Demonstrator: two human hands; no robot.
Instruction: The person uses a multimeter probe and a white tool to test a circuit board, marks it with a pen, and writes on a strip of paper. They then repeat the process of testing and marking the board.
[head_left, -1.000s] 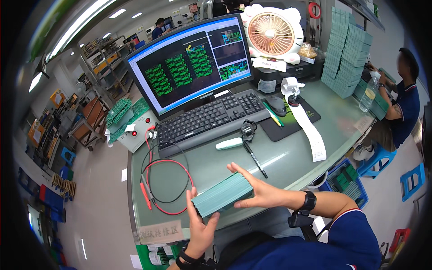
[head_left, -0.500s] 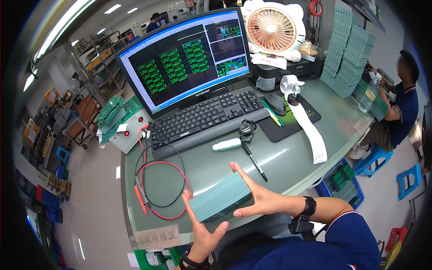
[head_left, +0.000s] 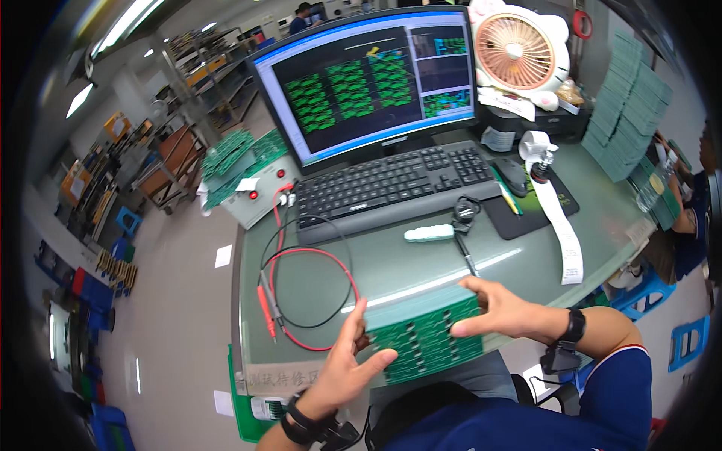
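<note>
A thick block of stacked green circuit boards (head_left: 426,340) is held between my two hands at the near edge of the table. Its printed face, with rows of small dark parts, is turned up toward me. My left hand (head_left: 350,367) grips the left end, thumb on the face and fingers behind. At the other end my right hand (head_left: 508,310) closes round the boards, its thumb pressed on the face. Beyond the stack lie a black pen (head_left: 465,255) and a pale green capped stick (head_left: 429,234). Red and black test leads (head_left: 311,251) loop to the left.
A monitor (head_left: 368,83) showing board layouts stands behind a black keyboard (head_left: 395,184). A mouse (head_left: 512,177), a paper strip (head_left: 562,233) and a fan (head_left: 516,51) are to the right. Tall board stacks (head_left: 628,105) stand far right, near a seated co-worker (head_left: 690,218).
The board stack has tipped so its printed face now shows instead of mainly its plain pale side. My view has swung, and the table's things sit farther right in it.
</note>
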